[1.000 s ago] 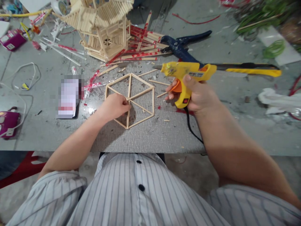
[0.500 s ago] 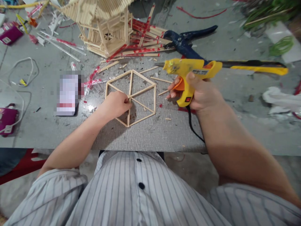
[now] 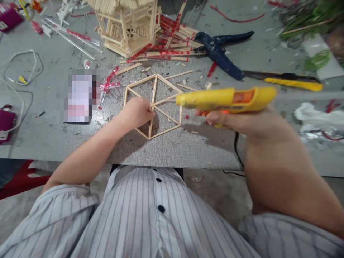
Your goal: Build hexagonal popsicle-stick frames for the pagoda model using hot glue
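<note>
My left hand (image 3: 137,113) pinches hexagonal stick frame (image 3: 155,89) near hub; right hand (image 3: 239,122) grips glue gun (image 3: 215,99), nozzle (image 3: 172,100) best steady, clear of fingers (image 3: 149,106).

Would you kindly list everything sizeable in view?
stick frame: 1, pale, middle
glue gun: 1, yellow, centre right
phone: 1, pale screen, left
stick house: 1, pale, top
wrapped sticks: many, pale and red, top
pliers: 1, blue, upper right
knife: 1, black and yellow, right
strands: many, green, top right
wad: 1, white, right
boxes: 2, purple, left
chair: 1, red, lower left
table: 1, grey, beneath
shirt: 1, striped, bottom
left hand: 1, bare, on stick frame
right hand: 1, bare, around glue gun
</note>
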Action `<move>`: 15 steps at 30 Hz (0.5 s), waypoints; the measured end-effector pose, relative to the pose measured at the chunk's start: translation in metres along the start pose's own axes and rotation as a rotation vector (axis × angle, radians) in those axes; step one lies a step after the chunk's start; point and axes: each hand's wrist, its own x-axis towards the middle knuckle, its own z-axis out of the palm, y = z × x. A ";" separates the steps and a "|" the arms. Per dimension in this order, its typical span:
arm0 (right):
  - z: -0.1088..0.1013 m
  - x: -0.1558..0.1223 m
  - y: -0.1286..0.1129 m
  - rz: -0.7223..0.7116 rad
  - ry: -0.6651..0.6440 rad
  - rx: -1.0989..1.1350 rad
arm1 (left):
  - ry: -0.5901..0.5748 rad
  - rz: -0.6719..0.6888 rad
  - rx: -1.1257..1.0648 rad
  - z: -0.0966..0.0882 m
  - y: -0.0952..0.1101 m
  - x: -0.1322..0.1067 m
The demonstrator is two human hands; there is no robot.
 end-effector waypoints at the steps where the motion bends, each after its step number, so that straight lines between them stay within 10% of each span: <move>1: 0.001 -0.007 -0.005 -0.067 -0.083 -0.137 | -0.009 -0.002 -0.022 0.000 -0.001 0.000; 7: 0.017 -0.044 0.002 -0.386 -0.314 -0.509 | 0.000 0.024 -0.184 0.000 -0.003 -0.002; 15: 0.031 -0.058 0.019 -0.274 -0.299 -0.535 | 0.030 0.032 -0.168 0.001 -0.003 -0.004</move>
